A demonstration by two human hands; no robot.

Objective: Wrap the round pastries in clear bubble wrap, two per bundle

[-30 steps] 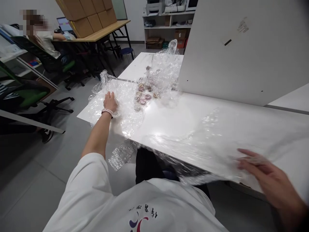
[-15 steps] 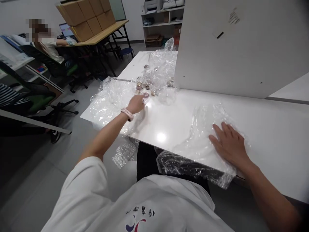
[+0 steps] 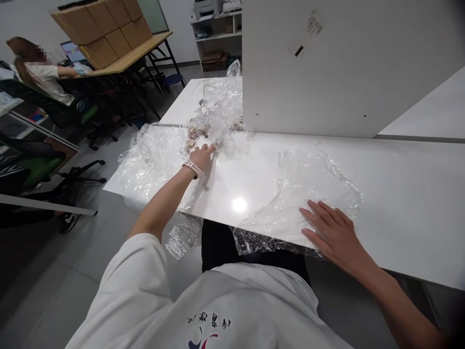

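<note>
My left hand, with a pale pink watch band on its wrist, reaches over the table to the small brownish and gold items. Its fingers are partly stretched out and apart, with the tips beside a small item in clear plastic; I cannot tell if they touch it. On the right, my right hand lies open, fingers spread, on a flat sheet of clear plastic film. That film hangs over the table's near edge.
Crumpled clear plastic covers the left end of the white table. More plastic heaps behind the items. A large white panel stands upright at the back. Far left, a person sits near stacked cardboard boxes.
My right hand has slid toward the table's near edge, and the film under it lies flatter, with less hanging over. My left hand stays by the small items; its fingers have shifted. The view has turned slightly right.
</note>
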